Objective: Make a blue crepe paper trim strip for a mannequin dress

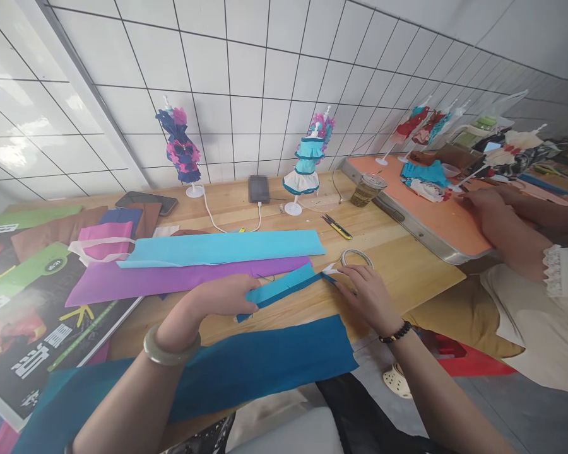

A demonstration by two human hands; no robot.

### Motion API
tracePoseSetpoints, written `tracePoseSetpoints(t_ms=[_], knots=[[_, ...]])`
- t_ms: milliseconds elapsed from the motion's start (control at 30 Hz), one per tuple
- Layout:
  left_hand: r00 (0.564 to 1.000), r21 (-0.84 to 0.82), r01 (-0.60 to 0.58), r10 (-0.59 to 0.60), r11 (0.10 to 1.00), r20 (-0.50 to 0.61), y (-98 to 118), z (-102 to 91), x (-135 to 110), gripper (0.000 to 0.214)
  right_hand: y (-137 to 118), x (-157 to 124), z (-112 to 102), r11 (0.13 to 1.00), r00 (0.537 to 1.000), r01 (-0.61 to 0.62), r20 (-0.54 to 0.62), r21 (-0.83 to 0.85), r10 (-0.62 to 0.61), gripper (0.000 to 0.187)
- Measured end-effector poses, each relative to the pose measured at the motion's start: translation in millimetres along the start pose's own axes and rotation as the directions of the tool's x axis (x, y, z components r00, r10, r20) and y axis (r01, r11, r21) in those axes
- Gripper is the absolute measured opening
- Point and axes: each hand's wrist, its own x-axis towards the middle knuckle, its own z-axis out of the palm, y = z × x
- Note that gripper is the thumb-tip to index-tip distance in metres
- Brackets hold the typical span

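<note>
A narrow folded paper strip (284, 285), light blue on top with a dark blue edge, slants above the wooden table. My left hand (227, 293) grips its left end, the thumb and fingers closed around it. At its other end is a short white length of tape (332, 268), beside the fingers of my right hand (366, 296). Those fingers are curled at a roll of tape (357, 257), which is partly hidden behind them. A wide dark blue paper sheet (269, 359) lies nearer to me, beneath my left forearm. Light blue paper (227, 248) and purple paper (184, 280) lie beyond my left hand.
Yellow-and-black snips (337, 227) lie behind the tape. Two small dressed mannequins (310, 167) stand near the tiled wall, with a cabled black box (259, 189) between them. A plastic cup (368, 190) stands by an orange table (435, 221), where another person's hands (487, 205) rest. Printed packaging (42, 328) covers the left.
</note>
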Motion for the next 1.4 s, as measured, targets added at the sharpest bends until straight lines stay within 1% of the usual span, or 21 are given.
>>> tracePoseSetpoints(t_ms=[33,100,167,200,267,300,400,500,633,733,833,1000,1067,1133,1167,1233,1300,1400], knots=[[1.000,-0.001,0.007,-0.007,1.000,-0.007,-1,-0.7,-1,0.027,1,0,1,1.000,1.000,-0.014,0.020,-0.009,0.014,0.031],[1.000,0.023,0.015,-0.015,1.000,0.008,-1,-1.8,-1,0.019,4,0,3,0.999,0.997,-0.032,0.063,-0.027,0.033,0.037],[1.000,0.039,0.024,-0.025,0.999,0.007,-1,-2.4,-1,0.009,6,-1,5,0.998,0.994,-0.036,0.103,-0.043,0.040,0.036],[1.000,0.046,0.021,-0.022,0.999,0.009,0,-2.6,-1,0.010,7,-1,5,0.998,0.993,-0.039,0.113,-0.049,0.045,0.033],[1.000,0.052,0.004,-0.005,0.999,0.024,3,-2.8,-2,0.016,11,-1,5,0.997,0.992,-0.056,0.111,-0.052,0.061,0.025],[0.999,0.051,-0.006,0.004,0.999,0.034,4,-2.9,-3,0.017,13,-1,5,0.997,0.992,-0.064,0.105,-0.049,0.069,0.024],[0.997,0.025,-0.034,0.033,0.999,0.065,11,-3.1,-5,0.016,19,-1,6,0.996,0.993,-0.084,0.082,-0.037,0.087,0.026],[0.996,-0.008,-0.065,0.066,0.998,0.065,17,-2.9,-7,0.016,25,-1,6,0.996,0.993,-0.092,0.074,-0.023,0.093,0.026],[0.988,-0.091,-0.117,0.125,0.989,0.088,21,-2.0,-7,0.017,29,-1,8,0.996,0.994,-0.092,0.067,0.012,0.091,0.025],[0.984,-0.139,-0.143,0.156,0.980,0.086,23,-1.1,-6,0.018,31,-1,9,0.994,0.993,-0.095,0.070,0.048,0.092,0.025],[0.982,-0.166,-0.140,0.159,0.976,0.104,26,0.3,-4,0.016,31,-1,8,0.991,0.992,-0.105,0.086,0.083,0.097,0.026],[0.977,-0.184,-0.159,0.181,0.970,0.111,30,2.7,-3,0.017,26,2,-3,0.981,0.989,-0.112,0.115,0.157,0.095,0.027],[0.977,-0.192,-0.150,0.175,0.970,0.119,31,3.1,-3,0.016,26,7,-10,0.959,0.985,-0.153,0.119,0.240,0.128,0.030],[0.978,-0.200,-0.146,0.172,0.969,0.121,32,3.5,-4,0.015,30,16,-14,0.922,0.969,-0.240,0.137,0.302,0.207,0.032],[0.977,-0.201,-0.148,0.175,0.968,0.121,33,3.8,-4,0.016,34,22,-15,0.907,0.955,-0.290,0.150,0.304,0.255,0.033],[0.976,-0.204,-0.158,0.184,0.966,0.115,33,4.6,-4,0.016,45,37,-12,0.898,0.933,-0.356,0.153,0.260,0.326,0.035],[0.976,-0.205,-0.164,0.188,0.965,0.107,33,5.4,-4,0.017,58,55,-5,0.890,0.913,-0.405,0.143,0.209,0.382,0.035],[0.975,-0.210,-0.176,0.200,0.962,0.101,34,6.3,-4,0.017,72,82,10,0.883,0.891,-0.446,0.163,0.142,0.424,0.031]])
